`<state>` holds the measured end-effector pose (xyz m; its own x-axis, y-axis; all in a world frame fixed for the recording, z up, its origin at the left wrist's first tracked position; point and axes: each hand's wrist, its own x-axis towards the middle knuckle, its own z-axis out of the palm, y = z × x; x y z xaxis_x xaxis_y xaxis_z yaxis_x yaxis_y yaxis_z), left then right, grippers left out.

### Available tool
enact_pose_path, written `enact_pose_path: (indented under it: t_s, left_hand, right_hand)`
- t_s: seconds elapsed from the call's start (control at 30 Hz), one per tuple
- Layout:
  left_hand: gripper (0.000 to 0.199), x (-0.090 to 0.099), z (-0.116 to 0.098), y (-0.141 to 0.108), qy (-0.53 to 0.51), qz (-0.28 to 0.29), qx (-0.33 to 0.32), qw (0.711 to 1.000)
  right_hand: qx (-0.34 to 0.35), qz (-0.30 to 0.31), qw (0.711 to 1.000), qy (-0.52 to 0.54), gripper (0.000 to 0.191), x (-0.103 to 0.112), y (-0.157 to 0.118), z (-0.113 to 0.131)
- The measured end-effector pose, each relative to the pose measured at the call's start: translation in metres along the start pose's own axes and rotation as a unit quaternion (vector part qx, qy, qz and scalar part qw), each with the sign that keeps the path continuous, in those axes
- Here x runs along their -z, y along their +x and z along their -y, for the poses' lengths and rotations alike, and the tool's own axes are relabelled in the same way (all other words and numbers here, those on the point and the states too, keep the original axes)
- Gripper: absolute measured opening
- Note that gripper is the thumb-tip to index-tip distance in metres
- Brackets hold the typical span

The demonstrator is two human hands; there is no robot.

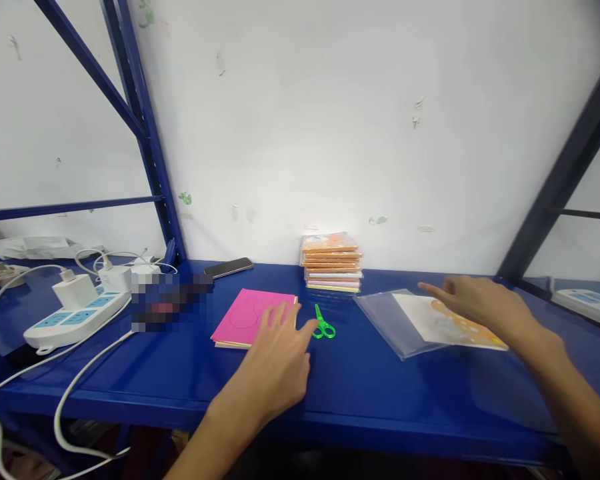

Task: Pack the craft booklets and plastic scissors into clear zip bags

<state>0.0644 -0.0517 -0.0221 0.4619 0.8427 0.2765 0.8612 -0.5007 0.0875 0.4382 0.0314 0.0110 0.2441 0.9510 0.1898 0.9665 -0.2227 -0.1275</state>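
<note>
My left hand point(277, 360) rests palm down with its fingers spread, the fingertips over the right edge of a pink paper pad point(245, 319). Its index finger ends just left of a small pair of green plastic scissors point(323, 324). My right hand point(480, 300) hangs with the index finger extended, just above a clear plastic sleeve point(380, 320). The sleeve holds a white and orange printed sheet point(445, 325). Neither hand holds anything. A stack of orange and pastel paper packs point(331, 263) stands behind the scissors.
The blue metal shelf point(360, 393) carries a white power strip point(75, 317) with white chargers and cables at left, and a smartphone point(229, 267). A pixelated patch point(170, 302) hides part of that area. Blue steel uprights point(147, 133) and a white wall stand behind.
</note>
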Motion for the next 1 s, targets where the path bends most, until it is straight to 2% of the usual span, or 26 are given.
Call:
enact_pose_path:
  t_s: [0.07,0.13,0.23,0.33,0.43,0.57,0.67,0.77,1.0]
  left_hand:
    - [0.068,0.01,0.013,-0.008,-0.015,0.044,0.042,0.998]
    - [0.072,0.017,0.027,-0.013,-0.028,0.068,0.069,0.995]
    - [0.067,0.02,0.043,-0.014,-0.034,0.043,0.08,0.995]
    - [0.058,0.017,0.05,-0.006,-0.043,0.032,0.071,0.996]
    - [0.047,0.011,0.05,0.0,-0.067,0.033,0.06,0.995]
    - [0.046,0.013,0.049,-0.003,-0.072,0.053,0.056,0.994]
    - [0.058,0.021,0.052,-0.009,-0.053,0.077,0.086,0.992]
    - [0.055,0.025,0.059,-0.009,-0.016,0.064,0.115,0.991]
    - [0.049,0.006,0.079,0.002,0.009,0.033,0.097,0.995]
  right_hand:
    - [0.03,-0.027,0.999,0.003,0.06,0.003,-0.003,0.01]
    - [0.097,-0.048,0.994,0.023,0.055,0.008,-0.004,0.027]
    - [0.213,-0.082,0.971,0.068,0.046,0.014,-0.001,0.061]
    - [0.318,-0.14,0.933,0.088,0.036,0.014,0.012,0.098]
    - [0.395,-0.163,0.901,0.074,0.044,0.007,0.032,0.128]
    - [0.422,-0.155,0.893,0.011,0.061,-0.01,0.057,0.151]
    - [0.427,-0.166,0.889,-0.018,0.053,-0.024,0.067,0.156]
    - [0.411,-0.197,0.89,-0.023,0.042,-0.031,0.069,0.155]
    - [0.396,-0.222,0.89,-0.031,0.03,-0.024,0.056,0.156]
